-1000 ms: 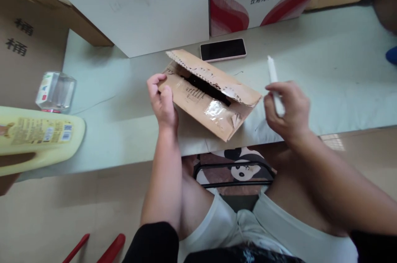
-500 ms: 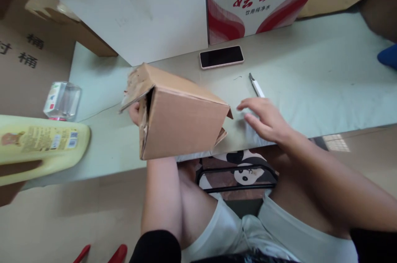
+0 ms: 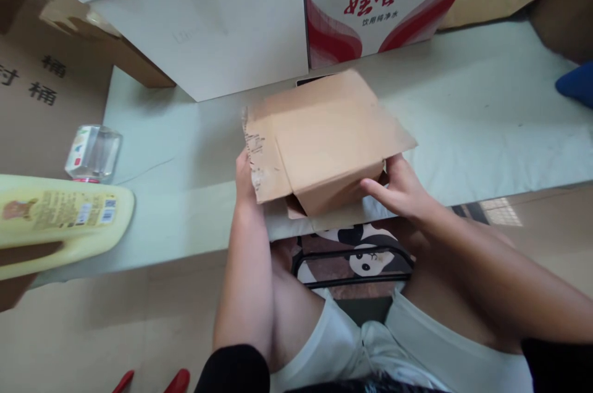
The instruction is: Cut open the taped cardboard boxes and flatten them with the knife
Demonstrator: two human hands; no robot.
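A brown cardboard box (image 3: 331, 133) is held between my two hands over the table, in the middle of the head view. Its end flaps stick out, and the left one has a torn, ragged edge. My left hand (image 3: 244, 173) grips the left end, with most of its fingers hidden behind the flap. At the right end my right hand (image 3: 398, 186) holds on, thumb along the near side and fingers under the right flap. Behind the box, only a strip of the phone (image 3: 303, 80) shows.
Against the back stand a plain white box (image 3: 208, 41) and a white-and-red printed carton (image 3: 380, 22). On the left are a clear bottle (image 3: 97, 152) and a large yellow bottle (image 3: 69, 220). A blue object (image 3: 577, 85) sits at the right edge of the pale green table (image 3: 486, 133).
The cardboard box has turned and moved right, now covering the white cutter and most of the phone. My right hand, free before, has taken hold of its right end.
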